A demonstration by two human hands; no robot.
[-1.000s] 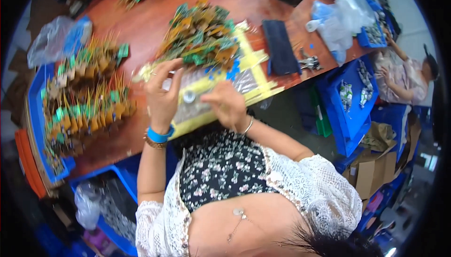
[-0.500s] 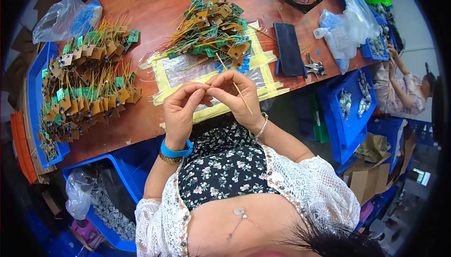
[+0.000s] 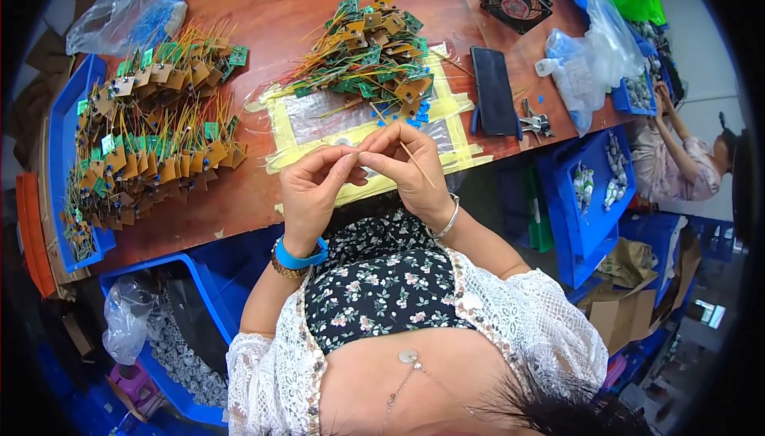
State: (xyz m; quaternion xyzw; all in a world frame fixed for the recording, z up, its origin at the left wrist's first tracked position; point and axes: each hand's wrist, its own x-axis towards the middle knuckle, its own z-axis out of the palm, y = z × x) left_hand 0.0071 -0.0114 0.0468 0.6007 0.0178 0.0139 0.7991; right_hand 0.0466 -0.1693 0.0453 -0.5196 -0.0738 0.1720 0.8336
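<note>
Thin stick [image 3: 418, 166] | right hand [image 3: 413, 185] curled, fingers clamped on it | left hand [image 3: 312, 187] curled, fingers pinched together

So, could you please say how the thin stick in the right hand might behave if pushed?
The thin stick runs straight past the right hand without sagging, so seems stiff; being so slender, it is probably light and might snap.

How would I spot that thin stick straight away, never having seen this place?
Start at the reddish-brown table, then its yellow-taped patch, where the left hand and right hand meet. The thin tan stick slants across the right hand. Unlike the wires in the nearby heap of circuit boards, it is straight and in a hand.
</note>
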